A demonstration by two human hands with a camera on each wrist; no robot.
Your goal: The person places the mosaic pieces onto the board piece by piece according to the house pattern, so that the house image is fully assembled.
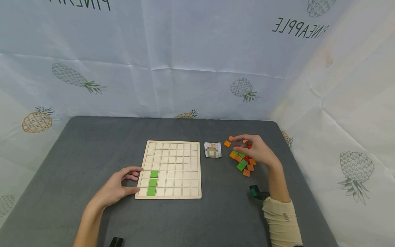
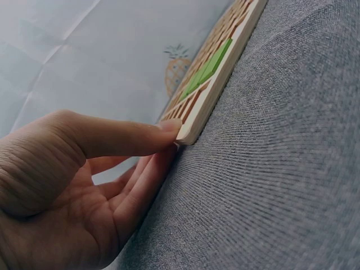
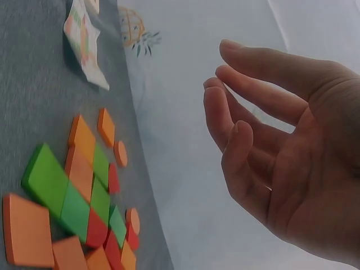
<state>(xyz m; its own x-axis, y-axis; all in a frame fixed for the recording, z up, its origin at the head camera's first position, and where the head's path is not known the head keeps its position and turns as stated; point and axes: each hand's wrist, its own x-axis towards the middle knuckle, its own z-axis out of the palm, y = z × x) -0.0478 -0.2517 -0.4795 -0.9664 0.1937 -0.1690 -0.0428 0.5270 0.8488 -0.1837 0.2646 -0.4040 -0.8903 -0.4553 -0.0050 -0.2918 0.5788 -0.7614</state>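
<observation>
On the grey table lies a wooden grid board with three green square tiles in one column near its left side. My left hand rests at the board's left edge, its thumb and index fingertip spread along that edge. The left wrist view shows the thumb tip at the board's corner. Above a loose pile of coloured tiles hovers my right hand, fingers loosely bent, with nothing in them. The pile has orange, green and red pieces, squares and some rounded ones.
A small printed pattern card lies between the board and the pile, its edges curling up. A black object is beside the right forearm, another at the front edge of view. A pineapple-print cloth hangs behind the table.
</observation>
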